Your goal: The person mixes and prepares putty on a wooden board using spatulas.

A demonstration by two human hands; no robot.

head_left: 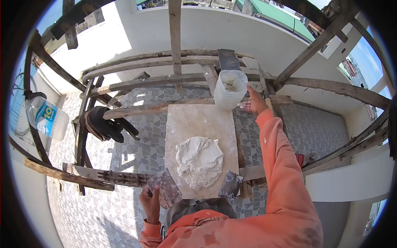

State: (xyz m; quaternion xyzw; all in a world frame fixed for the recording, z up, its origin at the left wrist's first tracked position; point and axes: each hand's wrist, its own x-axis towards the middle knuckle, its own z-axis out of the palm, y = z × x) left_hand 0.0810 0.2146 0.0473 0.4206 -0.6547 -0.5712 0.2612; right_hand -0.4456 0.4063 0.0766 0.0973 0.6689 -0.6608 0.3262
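White paste (pixel 199 162) lies in a mound on a pale board (pixel 178 120) in front of me. My left hand (pixel 151 202) holds a flat, stained plate (pixel 165 188) by its edge, at the board's near left corner. My right hand (pixel 254 102) reaches forward with its fingers apart, beside a cut translucent plastic container (pixel 229 91) at the board's far end. Whether the fingers touch the container I cannot tell. Some light material shows inside it. A smeared dark scraper (pixel 231 184) rests at the board's near right corner.
Wooden scaffold beams (pixel 149 84) surround the board, with an upright post (pixel 175 37) ahead. Dark cloth (pixel 103 124) and a labelled plastic jug (pixel 49 119) hang at left. A dark flat plate (pixel 228 60) lies beyond the container. Stone-patterned floor (pixel 144 111) shows below.
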